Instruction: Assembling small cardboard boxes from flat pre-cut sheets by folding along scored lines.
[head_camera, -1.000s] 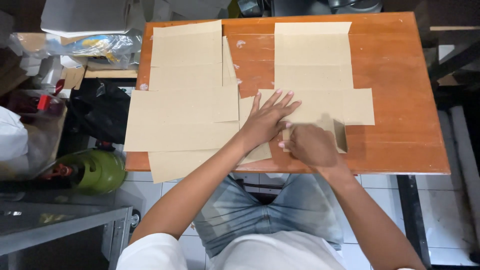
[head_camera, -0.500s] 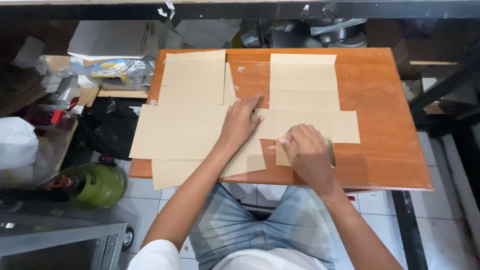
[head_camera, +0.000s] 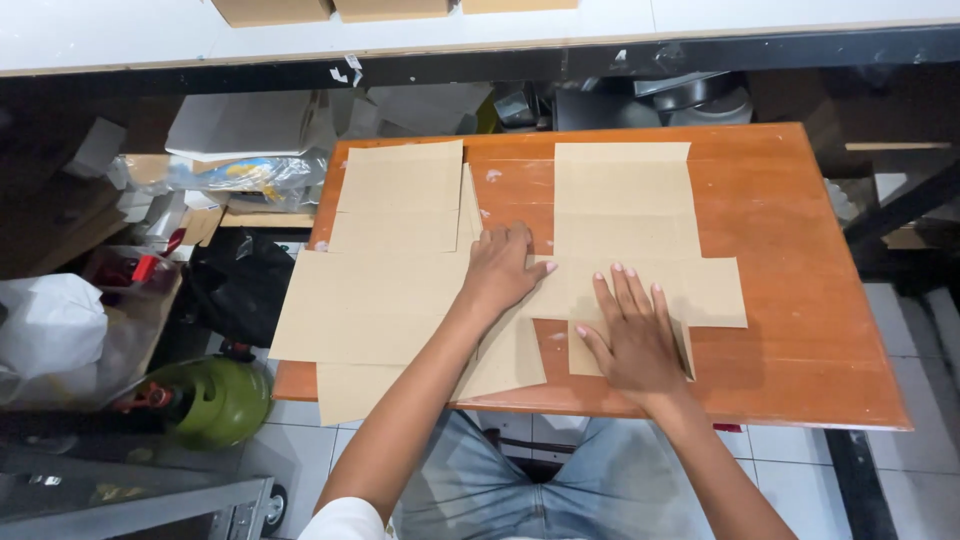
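Note:
A flat brown cardboard box blank (head_camera: 620, 215) lies unfolded on the orange wooden table (head_camera: 800, 300). A second, larger flat cardboard sheet (head_camera: 370, 300) lies to its left and hangs over the table's left and front edges. My left hand (head_camera: 500, 270) presses down with curled fingers where the two sheets meet. My right hand (head_camera: 632, 335) lies flat, fingers spread, on the lower flap of the right-hand blank near the table's front edge. Neither hand grips anything.
A green gas cylinder (head_camera: 215, 398) stands on the tiled floor at the left, beside a white plastic bag (head_camera: 50, 325) and a black bag (head_camera: 240, 285). Boxes and clutter fill the space behind the table, under a white shelf (head_camera: 500, 25).
The view has tilted up and the table sits lower. My right hand has opened from a curled grip on the flap to a flat press. My left hand has curled and shifted left.

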